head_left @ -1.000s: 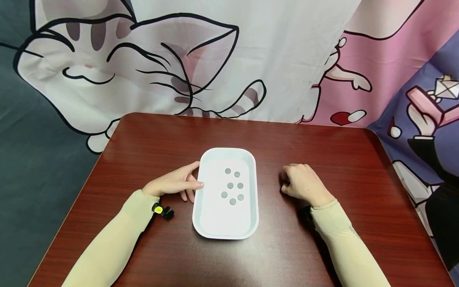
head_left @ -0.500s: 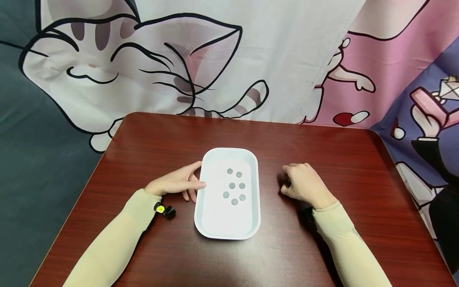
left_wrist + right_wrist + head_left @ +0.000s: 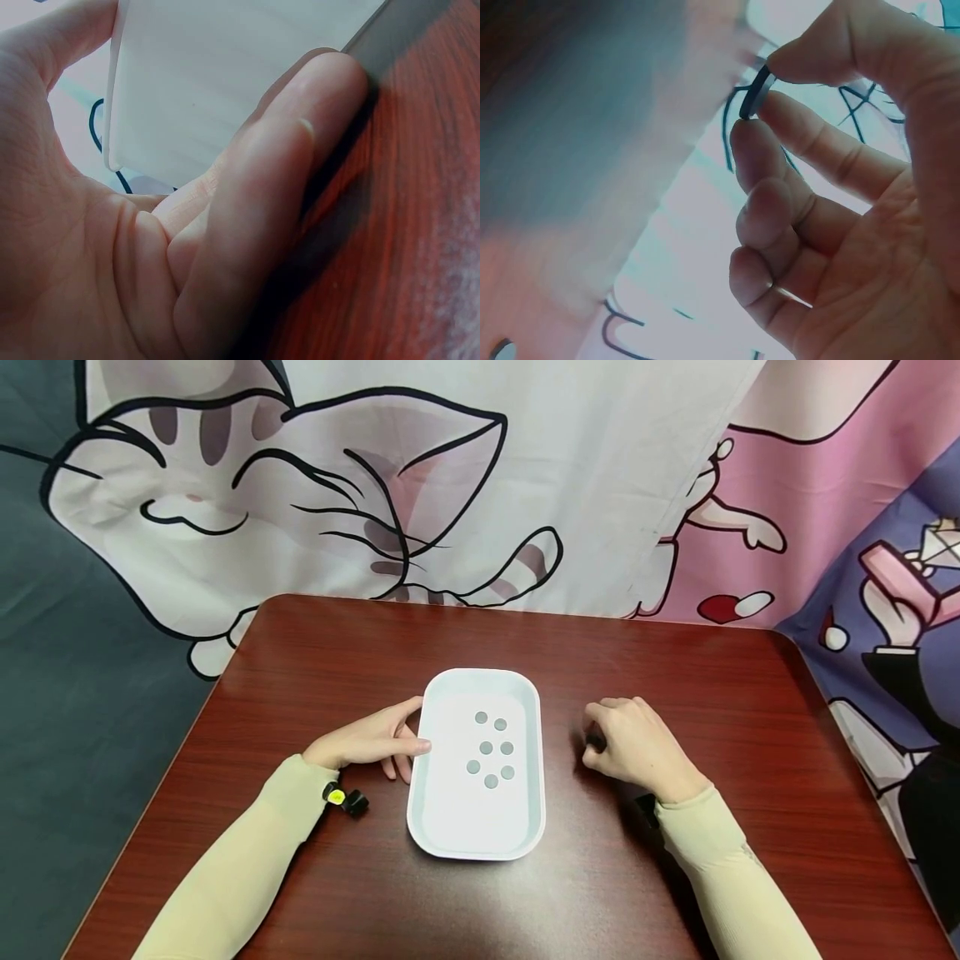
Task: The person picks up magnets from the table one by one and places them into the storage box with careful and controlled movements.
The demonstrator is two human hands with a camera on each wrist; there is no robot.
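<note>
A white rectangular tray [image 3: 476, 822] with rounded corners lies on the table, with several grey round discs [image 3: 486, 748] grouped on its floor. My left hand [image 3: 367, 739] holds the tray's left side, thumb over the rim. In the left wrist view its fingers [image 3: 247, 217] lie along the tray's outer wall [image 3: 187, 97]. To the right of the tray, my right hand [image 3: 637, 743] is just over the table. Its thumb and fingertips pinch a small, thin dark disc [image 3: 756, 93], seen nearly edge-on in the right wrist view.
A brown wood-grain table [image 3: 337, 643] bears the tray. Another small disc [image 3: 505, 349] shows at the lower left corner of the right wrist view. Behind the table hangs a curtain [image 3: 585, 485] printed with cartoons. A small black device [image 3: 352, 802] is strapped to the left wrist.
The right hand has turned and shifted slightly up and left, so a dark patch between thumb and fingers shows more. The left hand stays on the tray. The head view moved slightly at first.
</note>
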